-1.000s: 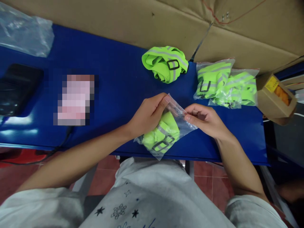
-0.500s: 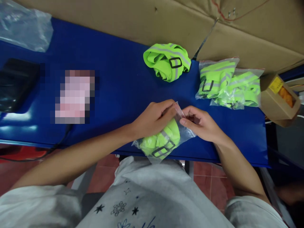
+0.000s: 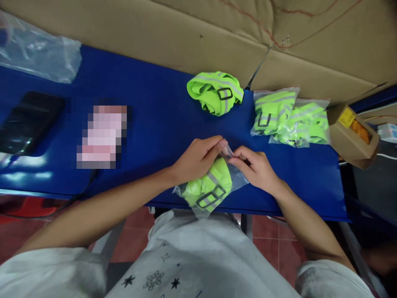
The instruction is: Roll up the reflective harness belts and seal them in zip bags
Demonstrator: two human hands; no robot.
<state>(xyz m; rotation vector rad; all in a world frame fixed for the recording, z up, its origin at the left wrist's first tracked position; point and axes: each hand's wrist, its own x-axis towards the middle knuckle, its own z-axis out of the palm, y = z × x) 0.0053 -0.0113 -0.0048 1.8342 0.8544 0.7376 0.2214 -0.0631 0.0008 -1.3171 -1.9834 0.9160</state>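
Note:
A clear zip bag (image 3: pixel 238 179) lies at the table's front edge with a folded neon-green reflective strap (image 3: pixel 214 182) inside, its black buckle showing through the plastic. My left hand (image 3: pixel 198 159) pinches one end of the bag's top edge between thumb and fingers. Farther along the same edge, my right hand (image 3: pixel 256 167) grips it with thumb and forefinger. Whether the seal is closed I cannot tell. Beyond my hands, a loose bundle of green reflective strap (image 3: pixel 215 93) sits on the blue table.
Two bagged green straps (image 3: pixel 276 111) overlap at the back right, beside a brown cardboard box (image 3: pixel 353 134). On the left are a blurred-out device (image 3: pixel 104 136), a black object (image 3: pixel 32 122) and a clear plastic sheet or bag (image 3: pixel 40 51). A tan covered panel (image 3: pixel 173 37) borders the table's back.
My right hand has shifted left along the bag's top edge, closer to my left hand. The edge looks more bunched between them. The whole view has shifted slightly.

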